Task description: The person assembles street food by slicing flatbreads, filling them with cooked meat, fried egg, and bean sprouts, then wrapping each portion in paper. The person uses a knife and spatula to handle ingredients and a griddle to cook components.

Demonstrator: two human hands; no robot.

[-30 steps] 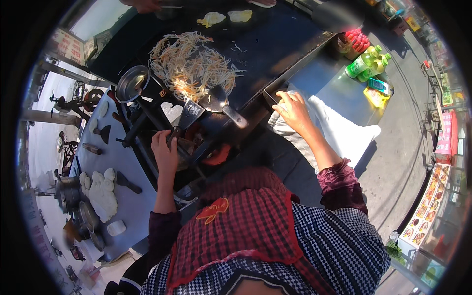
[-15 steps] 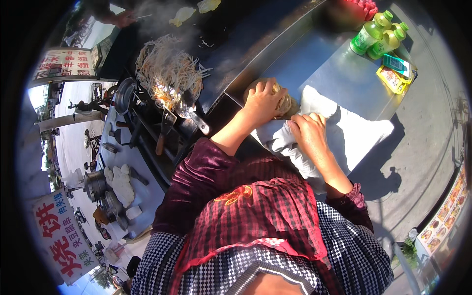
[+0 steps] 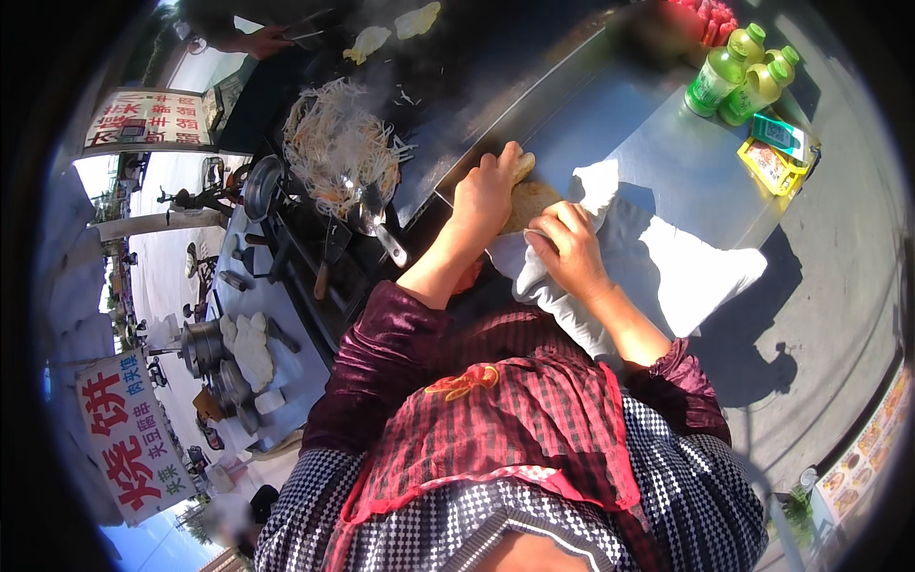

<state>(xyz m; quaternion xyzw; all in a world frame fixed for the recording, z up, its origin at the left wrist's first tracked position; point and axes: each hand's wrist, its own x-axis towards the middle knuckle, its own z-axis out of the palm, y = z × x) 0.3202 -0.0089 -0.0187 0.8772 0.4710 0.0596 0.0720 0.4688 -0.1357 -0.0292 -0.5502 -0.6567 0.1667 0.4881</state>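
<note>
My left hand [image 3: 481,198] is closed around a round, flat bread [image 3: 523,168], whose pale edge shows beyond the fingers. Another browned flatbread [image 3: 532,202] lies between my two hands, partly covered by them. To its right, my right hand [image 3: 572,253] has its fingers curled in a pinch on a white cloth [image 3: 681,276], right at the bread's edge; the fingertips are partly hidden. Folds of this cloth spread over the near part of the metal counter [image 3: 658,157] and hang down at its front.
Shredded food [image 3: 338,143] steams on the dark griddle [image 3: 467,67] at left, with a metal spatula [image 3: 391,243] in it. Green bottles [image 3: 720,81] and a yellow packet [image 3: 770,167] stand at the far right. Pots [image 3: 202,348] occupy a side table. Another person's hand [image 3: 262,41] is at upper left.
My left hand has closed around a flatbread and shifted slightly left, uncovering another bread. My right hand has moved left to the bread's edge, its fingers now curled.
</note>
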